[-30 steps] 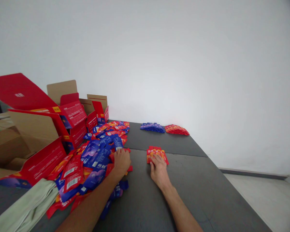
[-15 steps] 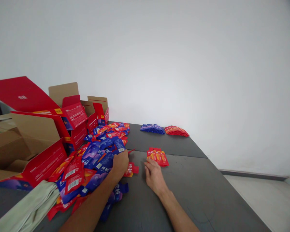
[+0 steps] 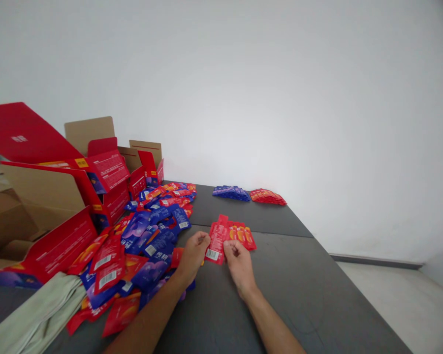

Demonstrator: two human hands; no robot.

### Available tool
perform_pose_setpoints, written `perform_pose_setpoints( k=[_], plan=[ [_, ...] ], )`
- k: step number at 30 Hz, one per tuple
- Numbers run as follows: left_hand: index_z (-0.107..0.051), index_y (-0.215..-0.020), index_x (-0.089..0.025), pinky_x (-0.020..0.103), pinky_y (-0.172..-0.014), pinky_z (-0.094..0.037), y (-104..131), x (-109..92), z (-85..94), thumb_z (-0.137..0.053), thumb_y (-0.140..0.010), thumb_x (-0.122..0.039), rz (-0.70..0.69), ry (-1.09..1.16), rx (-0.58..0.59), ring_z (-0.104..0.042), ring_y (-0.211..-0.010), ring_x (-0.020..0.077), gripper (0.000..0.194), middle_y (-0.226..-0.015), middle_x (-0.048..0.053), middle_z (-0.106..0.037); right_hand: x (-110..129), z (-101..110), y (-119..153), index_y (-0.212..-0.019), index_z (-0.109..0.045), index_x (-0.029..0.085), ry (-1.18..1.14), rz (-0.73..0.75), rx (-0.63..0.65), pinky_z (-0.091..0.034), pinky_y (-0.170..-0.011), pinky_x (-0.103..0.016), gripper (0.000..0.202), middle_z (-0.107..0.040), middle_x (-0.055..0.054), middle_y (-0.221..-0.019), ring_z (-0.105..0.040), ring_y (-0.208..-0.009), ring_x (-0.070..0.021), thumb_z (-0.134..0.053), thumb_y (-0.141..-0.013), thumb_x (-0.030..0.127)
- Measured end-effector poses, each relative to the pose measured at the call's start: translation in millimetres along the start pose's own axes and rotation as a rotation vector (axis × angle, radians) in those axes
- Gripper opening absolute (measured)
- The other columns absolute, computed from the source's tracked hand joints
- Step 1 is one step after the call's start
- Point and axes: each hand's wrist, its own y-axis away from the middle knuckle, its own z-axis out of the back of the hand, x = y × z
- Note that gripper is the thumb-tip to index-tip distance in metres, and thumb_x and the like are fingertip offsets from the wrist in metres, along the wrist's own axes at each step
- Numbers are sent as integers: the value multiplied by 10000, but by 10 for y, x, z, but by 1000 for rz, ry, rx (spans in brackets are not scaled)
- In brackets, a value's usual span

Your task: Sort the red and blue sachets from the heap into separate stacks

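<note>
The left hand [image 3: 194, 255] pinches the left edge of a red sachet [image 3: 217, 242] between thumb and fingertips, and the right hand [image 3: 239, 265] pinches its lower right edge. Half a second ago the left hand was at the edge of the mixed pile [image 3: 153, 248] and the right lay by the overlapping red sachets [image 3: 244, 236]; now both meet at this sachet. It is at the left end of that overlapping group, around the middle of the counter [image 3: 280, 275], near the seam that crosses it. Its back faces up, with fine white print and a white barcode label low down; the print is too small to read. The group beside it shows orange artwork and white characters.

Outward to the left, the pile of blue and red sachets shows more barcodes and large white characters. Open red boxes [image 3: 68, 241] stand along the left side, with white text panels and yellow labels, by a pale green cloth [image 3: 40, 312]. Near the far edge lie a blue fanned stack [image 3: 231, 193] and, toward the far right corner, a red fanned stack [image 3: 268, 197].
</note>
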Motion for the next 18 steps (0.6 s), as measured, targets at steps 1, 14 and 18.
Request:
perform_pose_setpoints(
  k=[1, 14, 18],
  plan=[
    [-645, -859, -170, 201, -484, -413, 14, -5, -6, -589, -794, -472, -3, -22, 24, -546, -509, 108, 313, -641, -5, -639, -8, 7, -6, -847, -639, 166, -25, -5, -24, -400, -553, -227, 387, -620, 9, -690, -512, -596, -132, -546, -868, 542],
    [-596, -772, -183, 220, -519, -441, 28, -36, 36, -563, -839, -450, -111, -151, -46, -617, -582, 138, 277, -689, 12, -680, 178, -18, 67, -686, -532, 190, 29, -88, 164, -349, -493, -216, 435, -541, 39, -561, -470, -501, -107, -509, -885, 577],
    [-586, -771, -173, 206, -451, -411, 45, -48, 24, -544, -830, -542, 9, -103, 1, -594, -505, 127, 377, -612, 11, -661, 137, -13, 64, -665, -527, 186, -77, -223, 180, -283, -415, -202, 513, -531, 34, -515, -423, -418, -84, -490, -857, 660]
  ],
)
